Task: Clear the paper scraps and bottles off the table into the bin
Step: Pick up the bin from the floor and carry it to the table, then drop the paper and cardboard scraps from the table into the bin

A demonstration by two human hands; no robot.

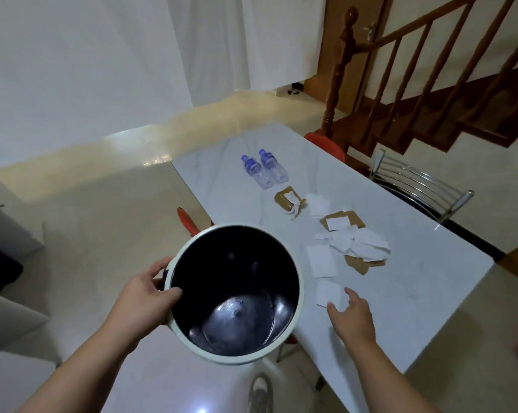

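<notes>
So the right hand point(351, 315) is out over the near edge of the counter point(415, 293) with fingers spread and nothing in it, fingertips right at the nearest white scrap point(329, 293), maybe just touching it, hard to say. The left hand point(149, 290) is clamped on the near-left rim of the bin point(300, 272), thumb hooked inside, holding it up in the air beside the counter's near-left edge with the mouth tilted toward the camera. Inside looks empty, so nothing's been cleared yet. If it were me, I wouldn't bother pinching flat paper off a smooth slab, that's fiddly. I'd drop the rim just under the counter edge and sweep the scrap sideways with a flat palm so it slides straight in. Another white square point(320, 260) lies just beyond the first, then the crumpled white pile point(362, 244) on top of brown cardboard bits point(362, 265), with more brown card point(342, 220) and a torn brown piece point(289, 198) further back, so a few sweeps working from near to far should do most of it. The two bottles point(263, 171) stand side by side at the far end, well apart from the paper; those look empty and light, so grab them one at a time last. Main risk I'd guess is loose scraps fluttering to the floor point(102, 219) if the bin isn't snug against the edge.
</notes>
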